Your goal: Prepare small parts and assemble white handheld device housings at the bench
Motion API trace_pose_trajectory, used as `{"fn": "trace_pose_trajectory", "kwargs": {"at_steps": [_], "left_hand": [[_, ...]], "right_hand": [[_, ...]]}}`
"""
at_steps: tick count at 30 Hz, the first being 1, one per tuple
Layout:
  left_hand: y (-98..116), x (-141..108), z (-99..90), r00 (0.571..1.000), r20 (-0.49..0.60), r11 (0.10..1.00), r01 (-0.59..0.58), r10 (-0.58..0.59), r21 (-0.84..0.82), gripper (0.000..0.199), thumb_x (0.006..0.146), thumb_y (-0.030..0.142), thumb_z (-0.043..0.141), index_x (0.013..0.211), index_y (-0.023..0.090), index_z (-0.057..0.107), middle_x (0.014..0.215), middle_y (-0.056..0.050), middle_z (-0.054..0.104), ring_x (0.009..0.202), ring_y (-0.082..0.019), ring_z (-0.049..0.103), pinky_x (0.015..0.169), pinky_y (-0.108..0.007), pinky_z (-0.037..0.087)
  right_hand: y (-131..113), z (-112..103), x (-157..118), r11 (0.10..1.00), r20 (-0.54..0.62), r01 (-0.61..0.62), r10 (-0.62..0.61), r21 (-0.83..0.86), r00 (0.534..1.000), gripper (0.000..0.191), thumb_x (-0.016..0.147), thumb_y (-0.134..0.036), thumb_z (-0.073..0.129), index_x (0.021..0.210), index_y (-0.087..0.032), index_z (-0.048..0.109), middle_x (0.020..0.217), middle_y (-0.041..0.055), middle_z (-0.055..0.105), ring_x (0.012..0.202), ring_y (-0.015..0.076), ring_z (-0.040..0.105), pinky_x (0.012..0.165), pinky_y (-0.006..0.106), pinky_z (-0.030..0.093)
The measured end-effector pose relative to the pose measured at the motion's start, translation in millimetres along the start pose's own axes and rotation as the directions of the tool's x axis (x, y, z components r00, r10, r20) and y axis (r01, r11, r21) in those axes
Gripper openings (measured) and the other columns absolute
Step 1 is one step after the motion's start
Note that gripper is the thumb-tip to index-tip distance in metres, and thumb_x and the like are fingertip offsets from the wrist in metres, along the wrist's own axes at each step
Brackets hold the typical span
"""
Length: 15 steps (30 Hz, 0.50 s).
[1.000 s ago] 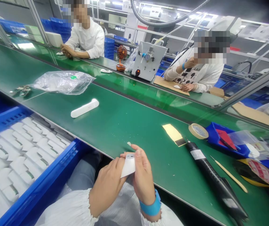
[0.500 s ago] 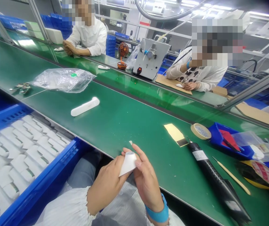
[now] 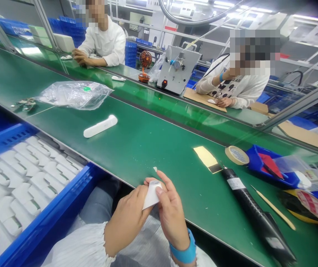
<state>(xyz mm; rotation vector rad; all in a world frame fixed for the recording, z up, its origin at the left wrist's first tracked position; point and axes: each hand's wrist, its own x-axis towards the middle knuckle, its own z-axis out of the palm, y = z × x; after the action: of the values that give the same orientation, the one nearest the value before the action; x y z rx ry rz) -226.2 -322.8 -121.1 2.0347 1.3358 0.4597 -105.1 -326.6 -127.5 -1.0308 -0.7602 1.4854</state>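
Green assembly belt (image 3: pixel 148 148) running diagonally through a brightly lit factory, aluminium frame rail (image 3: pixel 300 105) beyond it. At 6 o'clock, both forearms raised out of gathered white sleeves (image 3: pixel 83 248), wrists bent inward, hands close together just over the belt's near edge. Left hand (image 3: pixel 127 218) curled around a tapered white plastic piece (image 3: pixel 152 194), fingers (image 3: pixel 138 196) pressed together along its far side. Right hand (image 3: pixel 170 218) with a blue wristband (image 3: pixel 183 252), fingers slightly spread, thumb and forefinger (image 3: pixel 159 191) pinching the piece's narrow upper end. Piece tilted, held clear of the belt. Tiny white chip (image 3: pixel 155 169) on the belt just past the fingertips, at 12 o'clock.

Measured from the hands: long white plastic wand (image 3: pixel 100 126) at 10 o'clock, clear plastic bag (image 3: pixel 74 95) farther out, blue crate (image 3: pixel 50 211) of white parts (image 3: pixel 22 185) at 9 o'clock, gold foil strip (image 3: pixel 205 157) at 1 o'clock, tape roll (image 3: pixel 237 155) and blue tray (image 3: pixel 259 170) at 2 o'clock, black cylindrical tool (image 3: pixel 255 211) and wooden stick (image 3: pixel 272 207) at 3 o'clock. Across the belt, a co-worker's hand (image 3: pixel 224 102) on a cardboard sheet (image 3: pixel 198 98).
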Motion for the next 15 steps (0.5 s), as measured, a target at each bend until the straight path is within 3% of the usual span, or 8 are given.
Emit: {"fn": "trace_pose_trajectory", "kwargs": {"at_steps": [4,10,15], "left_hand": [[-1.4,-1.1,-2.8,1.000,0.003,0.995,-0.008,0.008,-0.100,0.013,0.089,0.025,0.037,0.100,0.022,0.044,0.097,-0.004,0.059,0.089,-0.022,0.057,0.073,-0.035,0.045],[-8.6,-2.0,-9.7,0.998,0.040,0.932,-0.026,0.043,-0.361,0.010,0.086,0.027,0.045,0.093,0.020,0.047,0.087,-0.001,0.058,0.076,-0.016,0.056,0.066,-0.026,0.043],[-13.2,-3.5,-10.0,0.998,0.018,0.923,-0.050,0.062,-0.383,0.016,0.085,0.022,0.044,0.100,0.019,0.047,0.095,-0.003,0.058,0.082,-0.017,0.055,0.071,-0.027,0.043]], "right_hand": [[-6.1,0.0,-3.8,1.000,0.055,0.009,-0.007,-0.022,0.998,0.053,0.083,-0.034,0.055,0.131,-0.023,0.035,0.120,0.0089,0.057,0.107,0.0214,0.054,0.094,0.039,0.040],[-13.1,5.0,-14.3,0.998,0.106,0.040,-0.035,-0.039,0.994,0.060,0.078,-0.029,0.061,0.132,-0.027,0.036,0.131,0.0077,0.049,0.113,0.0218,0.050,0.093,0.037,0.042],[-12.7,8.4,-18.2,0.997,0.140,0.038,-0.028,-0.067,0.990,0.059,0.079,-0.028,0.060,0.132,-0.028,0.035,0.133,0.0071,0.047,0.119,0.0212,0.045,0.099,0.038,0.037]]}}
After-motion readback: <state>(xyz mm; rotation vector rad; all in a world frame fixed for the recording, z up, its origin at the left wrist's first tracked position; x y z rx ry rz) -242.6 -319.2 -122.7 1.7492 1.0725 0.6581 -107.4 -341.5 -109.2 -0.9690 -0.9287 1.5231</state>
